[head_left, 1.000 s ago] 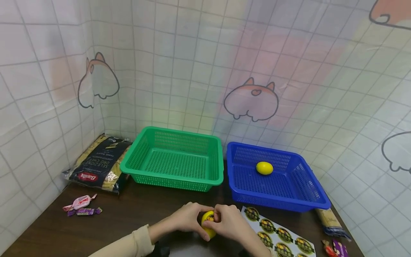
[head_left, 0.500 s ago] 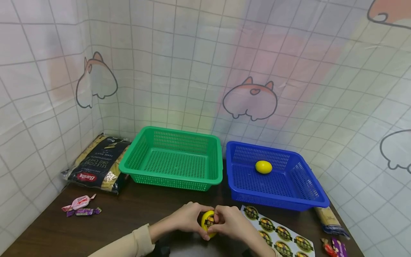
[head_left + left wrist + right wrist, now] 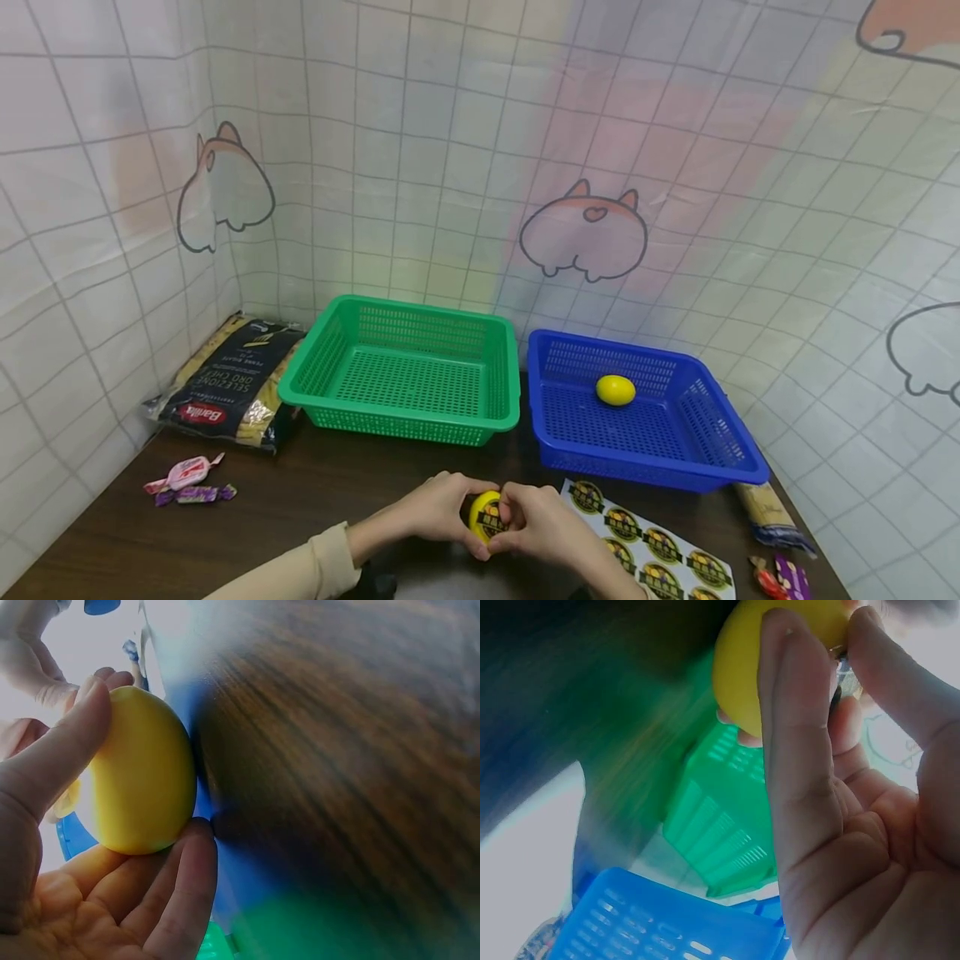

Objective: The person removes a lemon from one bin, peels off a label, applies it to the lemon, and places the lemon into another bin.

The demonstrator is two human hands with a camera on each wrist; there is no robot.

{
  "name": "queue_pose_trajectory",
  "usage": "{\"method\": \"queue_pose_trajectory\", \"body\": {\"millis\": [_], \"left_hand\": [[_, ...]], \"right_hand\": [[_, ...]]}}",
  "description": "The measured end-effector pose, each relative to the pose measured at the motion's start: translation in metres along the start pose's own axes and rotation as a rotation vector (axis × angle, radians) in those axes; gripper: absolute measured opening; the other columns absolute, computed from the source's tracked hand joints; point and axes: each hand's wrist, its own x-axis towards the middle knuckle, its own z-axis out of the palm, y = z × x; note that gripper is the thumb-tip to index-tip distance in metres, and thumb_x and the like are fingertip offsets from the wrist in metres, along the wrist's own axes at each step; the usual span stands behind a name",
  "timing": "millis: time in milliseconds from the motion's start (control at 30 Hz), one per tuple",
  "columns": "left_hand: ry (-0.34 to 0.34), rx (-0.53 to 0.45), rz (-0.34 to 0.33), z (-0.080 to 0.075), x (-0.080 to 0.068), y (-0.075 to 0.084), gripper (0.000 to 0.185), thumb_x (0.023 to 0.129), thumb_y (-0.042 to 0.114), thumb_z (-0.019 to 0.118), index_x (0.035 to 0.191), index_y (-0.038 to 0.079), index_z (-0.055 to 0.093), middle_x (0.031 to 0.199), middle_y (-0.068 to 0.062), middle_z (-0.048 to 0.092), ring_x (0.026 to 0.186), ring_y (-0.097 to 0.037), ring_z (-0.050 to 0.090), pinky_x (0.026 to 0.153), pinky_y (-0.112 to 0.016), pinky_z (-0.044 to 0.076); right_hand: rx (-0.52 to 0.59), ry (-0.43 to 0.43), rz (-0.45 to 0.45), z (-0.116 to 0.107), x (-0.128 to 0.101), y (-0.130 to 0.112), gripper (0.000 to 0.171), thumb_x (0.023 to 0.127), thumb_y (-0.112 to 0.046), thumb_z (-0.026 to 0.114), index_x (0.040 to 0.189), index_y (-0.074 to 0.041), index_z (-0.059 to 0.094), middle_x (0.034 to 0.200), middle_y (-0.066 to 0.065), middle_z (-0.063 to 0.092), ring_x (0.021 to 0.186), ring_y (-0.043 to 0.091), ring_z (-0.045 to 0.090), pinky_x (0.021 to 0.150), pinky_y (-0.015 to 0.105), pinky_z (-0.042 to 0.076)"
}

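A yellow lemon point(image 3: 480, 510) is held just above the dark table, its round black-and-gold sticker point(image 3: 492, 520) facing up. My left hand point(image 3: 442, 510) grips it from the left; the left wrist view shows the thumb on one side of the lemon point(image 3: 146, 776) and the fingers curled under the other. My right hand point(image 3: 543, 523) bends thumb and forefinger round the lemon's right side, at the sticker's edge. Part of that edge is hidden by the fingers. A white sheet of matching stickers point(image 3: 637, 542) lies beside my right forearm.
A green basket point(image 3: 405, 421) stands at the back, with a blue basket point(image 3: 637, 467) to its right holding another lemon point(image 3: 616, 390). A pasta bag point(image 3: 232, 379) and wrapped candies point(image 3: 187, 472) lie at left. At right are a packet point(image 3: 772, 517) and more candies point(image 3: 791, 577).
The right thumb has shifted slightly down and right over the lemon, and more of the sticker shows. The left hand keeps its hold; the baskets stay put.
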Motion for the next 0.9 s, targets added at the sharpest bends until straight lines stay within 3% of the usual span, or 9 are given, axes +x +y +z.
{"method": "queue_pose_trajectory", "body": {"millis": [300,900], "left_hand": [[0.013,0.004,-0.016,-0.0001,-0.0010,0.0006,0.075,0.066,0.037,0.092,0.133,0.016,0.064,0.105,0.007,0.074,0.076,0.005,0.055,0.068,-0.015,0.048],[0.016,-0.002,-0.020,0.0007,-0.0009,-0.0013,0.078,0.067,0.038,0.091,0.135,0.016,0.062,0.114,0.002,0.074,0.081,0.004,0.056,0.071,-0.016,0.048]], "right_hand": [[0.111,-0.019,0.087,0.0043,0.0014,0.0017,0.035,0.086,-0.040,0.076,0.077,-0.015,0.053,0.060,-0.010,0.060,0.051,0.002,0.063,0.048,0.022,0.050],[0.147,-0.017,0.113,0.0032,0.0007,0.0005,0.034,0.085,-0.037,0.077,0.078,-0.013,0.053,0.060,-0.003,0.063,0.050,0.007,0.064,0.046,0.022,0.050]]}}
